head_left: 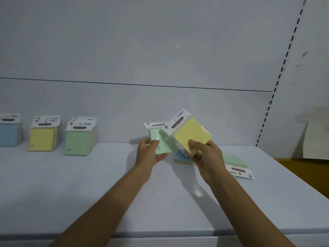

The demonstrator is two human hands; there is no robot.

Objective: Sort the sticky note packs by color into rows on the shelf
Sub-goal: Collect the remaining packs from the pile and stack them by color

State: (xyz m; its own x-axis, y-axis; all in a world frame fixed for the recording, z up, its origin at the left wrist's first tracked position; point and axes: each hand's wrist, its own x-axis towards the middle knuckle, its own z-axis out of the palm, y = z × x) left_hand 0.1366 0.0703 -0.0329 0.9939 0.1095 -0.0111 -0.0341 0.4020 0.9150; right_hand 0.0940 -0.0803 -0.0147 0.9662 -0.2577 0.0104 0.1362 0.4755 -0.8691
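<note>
My left hand grips a green sticky note pack above the white shelf. Beside it, my right hand grips a yellow pack, tilted, its white header pointing up and left. The two packs overlap at their edges. Under my right hand lie loose packs flat on the shelf: a blue one and a green one with its header toward me. At the back left stand three upright rows: blue, yellow and green.
The shelf's white back panel rises behind everything. A slotted upright runs along the right. Beyond the shelf's right end sits a beige carton on a yellow surface.
</note>
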